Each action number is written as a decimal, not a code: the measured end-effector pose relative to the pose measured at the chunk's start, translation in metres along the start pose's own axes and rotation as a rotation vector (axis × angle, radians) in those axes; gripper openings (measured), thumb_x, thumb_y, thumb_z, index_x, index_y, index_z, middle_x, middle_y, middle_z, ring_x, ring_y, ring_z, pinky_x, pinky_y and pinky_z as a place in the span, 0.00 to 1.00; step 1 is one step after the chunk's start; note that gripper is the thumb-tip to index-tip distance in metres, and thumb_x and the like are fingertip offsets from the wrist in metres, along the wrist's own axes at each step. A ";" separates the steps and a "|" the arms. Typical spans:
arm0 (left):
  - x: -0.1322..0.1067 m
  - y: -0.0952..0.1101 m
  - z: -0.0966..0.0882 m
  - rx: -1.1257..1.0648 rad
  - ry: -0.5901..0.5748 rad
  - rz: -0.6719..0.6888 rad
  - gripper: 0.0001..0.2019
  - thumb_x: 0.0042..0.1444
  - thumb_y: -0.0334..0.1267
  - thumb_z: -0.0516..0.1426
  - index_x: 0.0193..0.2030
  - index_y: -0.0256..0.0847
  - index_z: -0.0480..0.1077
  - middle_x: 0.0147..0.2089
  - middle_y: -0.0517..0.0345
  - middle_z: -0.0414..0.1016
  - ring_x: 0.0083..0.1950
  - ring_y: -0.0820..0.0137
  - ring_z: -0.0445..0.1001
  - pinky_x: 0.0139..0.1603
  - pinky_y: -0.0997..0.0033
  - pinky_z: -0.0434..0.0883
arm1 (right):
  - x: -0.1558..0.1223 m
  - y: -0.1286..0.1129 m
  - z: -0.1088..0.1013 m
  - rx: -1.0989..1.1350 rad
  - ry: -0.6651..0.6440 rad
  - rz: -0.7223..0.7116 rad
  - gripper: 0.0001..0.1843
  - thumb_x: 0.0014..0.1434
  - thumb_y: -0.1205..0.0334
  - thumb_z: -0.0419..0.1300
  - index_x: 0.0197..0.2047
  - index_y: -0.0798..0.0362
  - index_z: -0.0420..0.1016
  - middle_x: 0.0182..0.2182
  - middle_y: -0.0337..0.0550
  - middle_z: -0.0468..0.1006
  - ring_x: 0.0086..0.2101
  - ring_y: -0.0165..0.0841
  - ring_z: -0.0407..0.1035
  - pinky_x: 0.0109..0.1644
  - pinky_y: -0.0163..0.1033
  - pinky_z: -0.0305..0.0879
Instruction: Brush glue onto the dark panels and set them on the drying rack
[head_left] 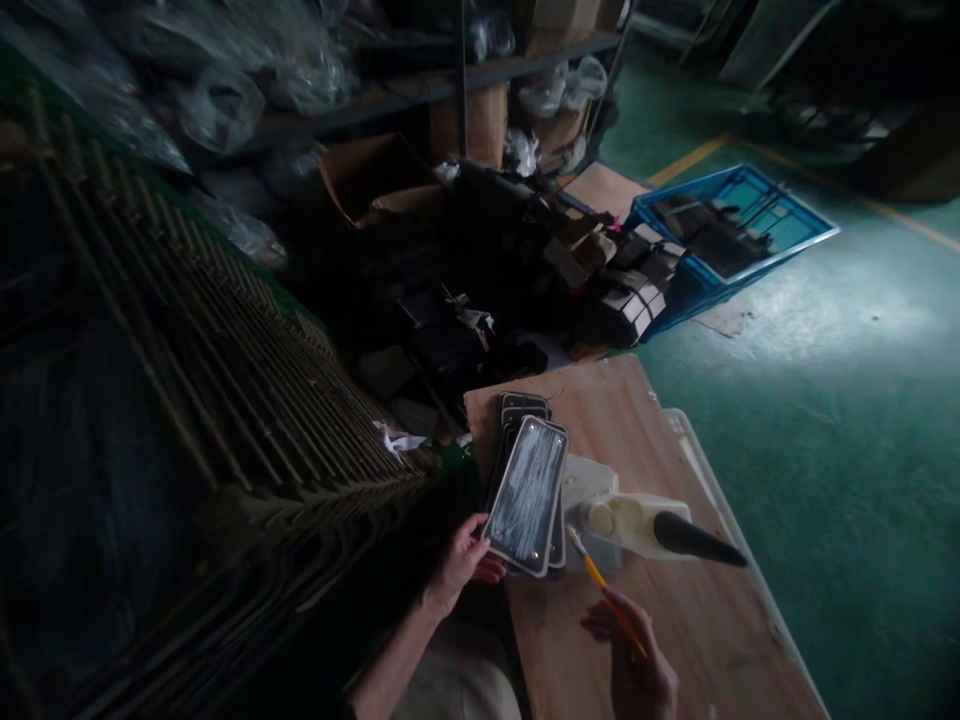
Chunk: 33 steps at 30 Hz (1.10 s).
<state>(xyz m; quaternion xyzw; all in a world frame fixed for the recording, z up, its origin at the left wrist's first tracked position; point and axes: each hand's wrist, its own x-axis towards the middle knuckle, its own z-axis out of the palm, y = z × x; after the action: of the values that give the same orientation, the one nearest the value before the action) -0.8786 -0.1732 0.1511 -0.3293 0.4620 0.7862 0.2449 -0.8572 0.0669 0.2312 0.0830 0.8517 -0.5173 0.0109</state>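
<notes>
My left hand (463,563) grips the lower left corner of a dark rectangular panel (528,495) with rounded corners, a pale rim and small studs at its corners. Whitish streaks cover the panel's face. It lies at a slant over a stack of similar panels (517,408). In my right hand (637,650) is a thin paintbrush (596,575) with a yellow handle, its bristles pointing away from me, apart from the panel. Beyond the brush, a cream plastic bottle (649,525) lies on its side with a dark, tapered piece at its right end.
These things rest on a wooden board tabletop (570,640). To the left stands a rack of closely spaced bars (202,370). Behind are an open cardboard box (375,180), bundled dark pieces (630,290) and a blue crate (750,240). Green floor (862,400) lies to the right.
</notes>
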 end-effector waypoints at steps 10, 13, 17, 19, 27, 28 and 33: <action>0.022 -0.022 -0.011 0.004 0.013 -0.132 0.20 0.47 0.43 0.61 0.45 0.39 0.62 0.27 0.58 0.76 0.25 0.70 0.78 0.25 0.78 0.71 | 0.019 0.027 0.032 -0.205 -0.093 -0.219 0.17 0.67 0.64 0.47 0.53 0.52 0.72 0.38 0.47 0.78 0.33 0.33 0.75 0.36 0.35 0.74; 0.027 -0.029 -0.020 0.005 0.020 -0.147 0.20 0.47 0.43 0.60 0.45 0.40 0.61 0.27 0.57 0.77 0.24 0.72 0.77 0.23 0.80 0.69 | 0.025 0.050 0.048 -0.375 -0.191 -0.289 0.22 0.66 0.69 0.44 0.57 0.50 0.71 0.41 0.48 0.76 0.37 0.33 0.75 0.37 0.34 0.73; 0.034 -0.032 -0.029 0.010 0.043 -0.158 0.20 0.46 0.43 0.60 0.45 0.40 0.61 0.25 0.59 0.76 0.22 0.73 0.75 0.22 0.81 0.68 | 0.031 0.091 0.066 -0.498 -0.285 -0.388 0.25 0.65 0.70 0.43 0.61 0.47 0.67 0.48 0.50 0.76 0.46 0.39 0.73 0.45 0.43 0.73; 0.037 -0.032 -0.032 0.008 0.051 -0.157 0.19 0.46 0.42 0.59 0.45 0.40 0.60 0.24 0.59 0.76 0.21 0.73 0.75 0.21 0.81 0.67 | 0.032 0.108 0.074 -0.509 -0.296 -0.418 0.23 0.65 0.70 0.44 0.59 0.49 0.67 0.51 0.53 0.74 0.52 0.43 0.69 0.49 0.49 0.72; 0.029 -0.023 -0.039 -0.020 0.056 -0.108 0.19 0.47 0.44 0.60 0.43 0.40 0.61 0.23 0.62 0.75 0.18 0.77 0.70 0.18 0.84 0.60 | 0.031 0.129 0.087 -0.541 -0.436 -0.401 0.20 0.66 0.70 0.44 0.57 0.51 0.67 0.55 0.51 0.72 0.56 0.42 0.65 0.54 0.50 0.67; 0.026 -0.020 -0.039 -0.027 0.053 -0.095 0.19 0.47 0.44 0.60 0.43 0.40 0.61 0.24 0.62 0.75 0.18 0.78 0.70 0.18 0.84 0.60 | 0.032 0.130 0.088 -0.546 -0.438 -0.392 0.20 0.66 0.69 0.44 0.57 0.51 0.67 0.54 0.52 0.73 0.54 0.42 0.67 0.53 0.50 0.68; 0.004 0.000 -0.030 -0.050 0.019 -0.041 0.19 0.49 0.43 0.58 0.45 0.39 0.60 0.25 0.61 0.75 0.20 0.77 0.72 0.21 0.82 0.63 | 0.031 0.126 0.081 -0.536 -0.415 -0.396 0.21 0.66 0.65 0.43 0.57 0.51 0.68 0.51 0.51 0.75 0.51 0.41 0.69 0.51 0.47 0.70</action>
<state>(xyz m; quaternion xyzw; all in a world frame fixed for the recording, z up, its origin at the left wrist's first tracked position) -0.8722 -0.1995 0.1376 -0.3523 0.4378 0.7891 0.2480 -0.8742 0.0559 0.0798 -0.1951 0.9358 -0.2745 0.1043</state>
